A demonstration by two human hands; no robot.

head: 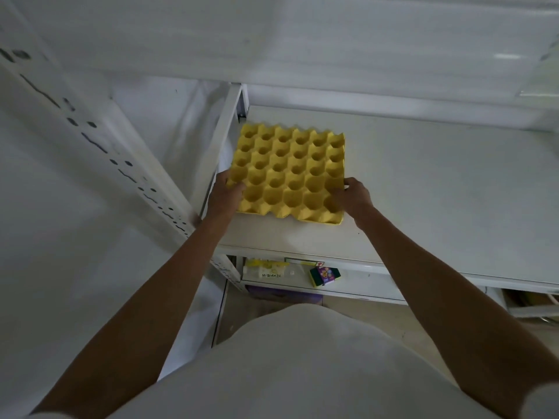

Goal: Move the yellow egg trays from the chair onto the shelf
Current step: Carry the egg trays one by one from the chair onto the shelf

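A yellow egg tray [290, 170] with rows of round cups lies flat on the white shelf [438, 192], near its left end. My left hand [225, 193] grips the tray's near left corner, fingers curled over the rim. My right hand [354, 196] grips the near right corner, fingertips in the outer cups. The chair is out of view.
A white perforated upright post [99, 137] stands to the left of the shelf. Another shelf board hangs overhead [302, 40]. Below, a lower shelf carries white packets [266, 270] and a small colourful box [325, 275]. Right of the tray the shelf surface is bare.
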